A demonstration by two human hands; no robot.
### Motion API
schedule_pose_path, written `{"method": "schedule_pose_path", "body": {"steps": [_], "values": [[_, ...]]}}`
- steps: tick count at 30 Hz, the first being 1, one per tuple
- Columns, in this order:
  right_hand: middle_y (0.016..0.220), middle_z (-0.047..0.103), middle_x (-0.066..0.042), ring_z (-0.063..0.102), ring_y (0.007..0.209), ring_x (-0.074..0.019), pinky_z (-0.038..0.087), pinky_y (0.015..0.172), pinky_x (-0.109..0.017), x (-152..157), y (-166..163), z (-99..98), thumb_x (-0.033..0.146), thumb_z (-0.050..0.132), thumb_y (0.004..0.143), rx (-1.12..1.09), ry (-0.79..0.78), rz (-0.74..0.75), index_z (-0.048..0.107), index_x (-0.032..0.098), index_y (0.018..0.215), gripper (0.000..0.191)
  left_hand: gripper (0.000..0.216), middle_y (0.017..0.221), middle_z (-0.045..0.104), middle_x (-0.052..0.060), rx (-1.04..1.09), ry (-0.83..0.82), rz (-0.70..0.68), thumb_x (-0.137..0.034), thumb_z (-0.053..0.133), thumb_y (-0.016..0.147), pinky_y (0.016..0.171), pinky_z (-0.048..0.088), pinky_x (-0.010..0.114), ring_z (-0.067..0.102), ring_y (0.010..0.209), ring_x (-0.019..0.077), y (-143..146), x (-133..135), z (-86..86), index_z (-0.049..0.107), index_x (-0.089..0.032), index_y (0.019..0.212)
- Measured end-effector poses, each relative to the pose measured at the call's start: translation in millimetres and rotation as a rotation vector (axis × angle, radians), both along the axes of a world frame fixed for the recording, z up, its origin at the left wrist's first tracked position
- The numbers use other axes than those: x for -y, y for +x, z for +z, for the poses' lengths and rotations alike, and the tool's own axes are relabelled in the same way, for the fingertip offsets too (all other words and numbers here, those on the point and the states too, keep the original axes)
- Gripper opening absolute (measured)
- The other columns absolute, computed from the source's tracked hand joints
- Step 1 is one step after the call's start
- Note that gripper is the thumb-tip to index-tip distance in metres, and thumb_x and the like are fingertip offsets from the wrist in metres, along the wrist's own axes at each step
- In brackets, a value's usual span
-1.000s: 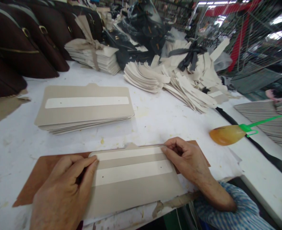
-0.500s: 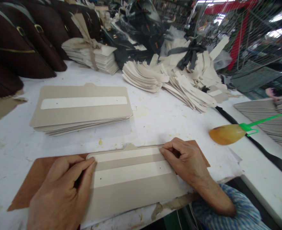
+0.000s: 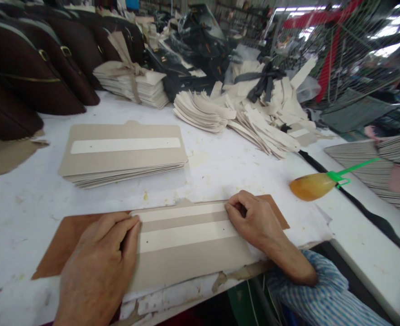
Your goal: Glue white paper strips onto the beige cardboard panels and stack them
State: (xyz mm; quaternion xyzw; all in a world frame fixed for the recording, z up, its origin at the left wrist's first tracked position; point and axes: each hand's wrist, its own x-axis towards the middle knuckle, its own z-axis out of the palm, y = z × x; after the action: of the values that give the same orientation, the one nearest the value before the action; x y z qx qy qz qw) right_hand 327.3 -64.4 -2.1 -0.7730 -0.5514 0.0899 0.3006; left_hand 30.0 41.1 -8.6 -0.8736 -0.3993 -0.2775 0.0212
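Observation:
In front of me a beige panel (image 3: 193, 261) with two pale strips and two small holes lies over a brown leather piece (image 3: 59, 242), whose ends stick out at both sides. My left hand (image 3: 100, 267) pinches the panel's upper left corner between thumb and fingers. At the upper right corner my right hand (image 3: 254, 222) pinches the panel's edge, thumb and fingertips together. Whether the fingers also grip the leather is hidden. Behind the panel sits a stack of similar beige panels (image 3: 128, 156), the top one bearing one white strip with two holes.
Dark brown bags (image 3: 26, 68) stand at the back left, near a tied bundle of beige pieces (image 3: 149, 88). Fanned fabric strips (image 3: 200, 111) spread across the back. A bag of amber glue with a green handle (image 3: 311, 186) lies right, near a stack of boards (image 3: 356, 170).
The view has shifted slightly, so the whole table sits a little differently in the picture. Both hands keep their hold on the panel's upper corners.

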Motion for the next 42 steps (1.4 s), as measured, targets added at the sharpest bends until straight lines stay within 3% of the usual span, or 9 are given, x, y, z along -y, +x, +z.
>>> {"method": "schedule_pose_path", "body": {"steps": [4, 7, 12, 15, 23, 32, 35, 38, 42], "values": [[0.07, 0.068, 0.001, 0.059, 0.062, -0.0162, 0.046, 0.061, -0.03, 13.3, 15.4, 11.0, 0.038, 0.062, 0.095, -0.26, 0.023, -0.098, 0.073, 0.021, 0.084, 0.023, 0.028, 0.095, 0.072, 0.009, 0.04, 0.04, 0.05, -0.033, 0.048, 0.105, 0.084, 0.054, 0.041, 0.066, 0.087, 0.0272, 2.5, 2.5, 2.4, 0.071, -0.02, 0.098], [0.078, 0.07, -0.001, 0.061, 0.069, -0.0172, 0.048, 0.063, -0.031, 24.3, 11.6, 22.2, 0.037, 0.062, 0.099, -0.185, 0.207, -0.133, 0.074, 0.021, 0.093, 0.021, 0.028, 0.096, 0.069, 0.013, 0.08, 0.114, 0.071, -0.032, 0.053, 0.103, 0.082, 0.053, 0.045, 0.064, 0.088, 0.0303, 5.1, 5.6, 5.7, 0.073, -0.013, 0.104], [0.103, 0.072, -0.013, 0.064, 0.094, -0.0247, 0.056, 0.086, -0.041, 13.3, -35.1, 26.4, 0.02, 0.051, 0.104, 0.202, 0.253, 0.399, 0.074, 0.01, 0.114, 0.027, 0.033, 0.118, 0.071, 0.018, -0.044, 0.111, -0.262, -0.029, 0.05, 0.105, 0.098, 0.049, 0.05, 0.063, 0.11, 0.0327, 13.7, 9.3, 7.3, 0.068, -0.009, 0.122], [0.103, 0.071, -0.015, 0.06, 0.093, -0.0289, 0.056, 0.086, -0.048, -1.2, -56.1, 18.2, 0.022, 0.053, 0.104, 0.384, 0.154, 0.481, 0.072, 0.006, 0.12, 0.03, 0.035, 0.123, 0.072, 0.016, -0.104, 0.047, -0.275, -0.033, 0.048, 0.106, 0.1, 0.049, 0.051, 0.063, 0.115, 0.0321, 16.8, 10.7, 4.7, 0.067, -0.013, 0.127], [0.101, 0.07, -0.012, 0.059, 0.093, -0.028, 0.055, 0.085, -0.044, -4.3, -51.8, 6.0, 0.025, 0.055, 0.104, 0.55, 0.066, 0.454, 0.072, 0.011, 0.123, 0.03, 0.037, 0.119, 0.077, 0.012, -0.215, 0.038, -0.12, -0.036, 0.045, 0.106, 0.08, 0.053, 0.05, 0.068, 0.103, 0.0335, 20.0, 18.0, 10.5, 0.074, -0.017, 0.118], [0.104, 0.074, -0.013, 0.064, 0.101, -0.0273, 0.055, 0.092, -0.046, 23.8, -23.2, 1.5, 0.024, 0.049, 0.106, 0.471, 0.097, 0.247, 0.077, 0.013, 0.113, 0.031, 0.036, 0.11, 0.079, 0.012, -0.024, -0.077, -0.165, -0.037, 0.048, 0.105, 0.095, 0.055, 0.048, 0.07, 0.103, 0.0302, 16.8, 10.9, 3.7, 0.077, -0.016, 0.103], [0.105, 0.076, -0.012, 0.066, 0.101, -0.0272, 0.055, 0.092, -0.048, 41.8, -7.4, 1.0, 0.027, 0.048, 0.107, 0.434, 0.163, 0.153, 0.078, 0.018, 0.103, 0.032, 0.041, 0.101, 0.079, 0.011, 0.143, -0.133, -0.086, -0.039, 0.043, 0.106, 0.096, 0.056, 0.043, 0.071, 0.098, 0.0272, 9.9, 11.5, 9.2, 0.076, -0.016, 0.095], [0.109, 0.078, -0.011, 0.069, 0.104, -0.0284, 0.053, 0.096, -0.052, 61.6, 2.4, -7.1, 0.03, 0.048, 0.107, 0.409, 0.268, 0.093, 0.077, 0.019, 0.11, 0.031, 0.042, 0.108, 0.079, 0.011, 0.25, -0.185, 0.077, -0.04, 0.04, 0.106, 0.096, 0.056, 0.041, 0.072, 0.103, 0.0267, -4.9, 16.2, 13.6, 0.074, -0.015, 0.107], [0.124, 0.076, -0.016, 0.066, 0.118, -0.0337, 0.05, 0.106, -0.056, 77.9, -4.2, -28.1, 0.036, 0.049, 0.107, 0.412, 0.257, 0.102, 0.074, 0.014, 0.123, 0.037, 0.041, 0.116, 0.079, 0.014, 0.081, -0.191, 0.155, -0.035, 0.04, 0.102, 0.099, 0.055, 0.047, 0.071, 0.109, 0.0311, -19.6, 27.3, 12.4, 0.07, -0.013, 0.121]]}}
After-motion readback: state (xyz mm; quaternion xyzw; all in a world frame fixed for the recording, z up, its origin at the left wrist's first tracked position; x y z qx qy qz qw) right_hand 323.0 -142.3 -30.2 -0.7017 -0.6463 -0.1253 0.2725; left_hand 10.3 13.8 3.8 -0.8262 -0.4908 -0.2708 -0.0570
